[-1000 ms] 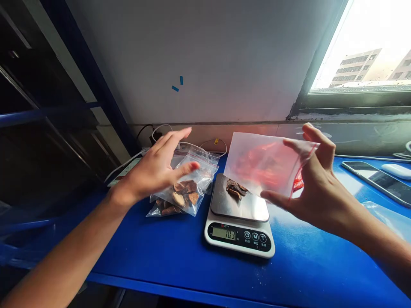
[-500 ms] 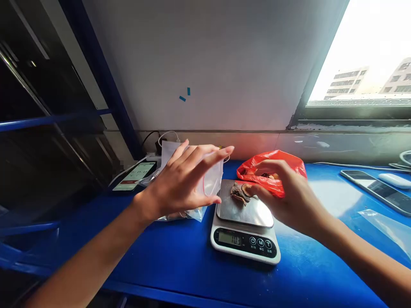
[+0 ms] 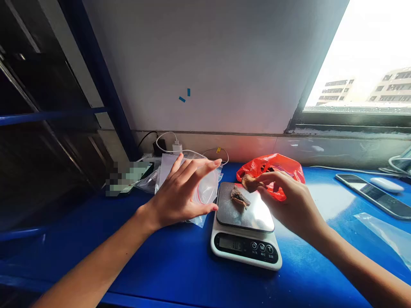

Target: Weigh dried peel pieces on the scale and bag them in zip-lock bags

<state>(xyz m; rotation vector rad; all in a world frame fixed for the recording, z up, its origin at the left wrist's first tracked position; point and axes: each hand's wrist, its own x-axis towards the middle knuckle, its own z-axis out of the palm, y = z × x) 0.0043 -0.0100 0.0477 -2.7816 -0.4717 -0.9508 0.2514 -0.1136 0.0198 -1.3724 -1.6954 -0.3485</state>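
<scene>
Between the thumb and fingers of my right hand (image 3: pixel 284 190) is a curled, dried brown piece (image 3: pixel 249 183) that looks like peel, raised above the scale's back right. Another dark dried piece (image 3: pixel 239 197) lies on the steel plate of the kitchen scale (image 3: pixel 245 250), whose display seems to read 10.3. My left hand (image 3: pixel 184 192) is curved in a wide C around a clear zip bag (image 3: pixel 207 186) with a red seal line. Its thumb and forefinger are far apart with the bag's mouth between them; the exact contact is partly hidden.
A red plastic bag (image 3: pixel 272 164) with dark contents sits behind the scale. At left, a phone (image 3: pixel 141 174) is partly blurred out. To the right lie another phone (image 3: pixel 374 194), a white case (image 3: pixel 387 185) and a clear plastic bag (image 3: pixel 385 233). A charger (image 3: pixel 177 146) is at the wall.
My right hand has lifted one dried piece off the scale plate, leaving another there. My left hand and the zip bag have shifted slightly down, with the forefinger drawn back left.
</scene>
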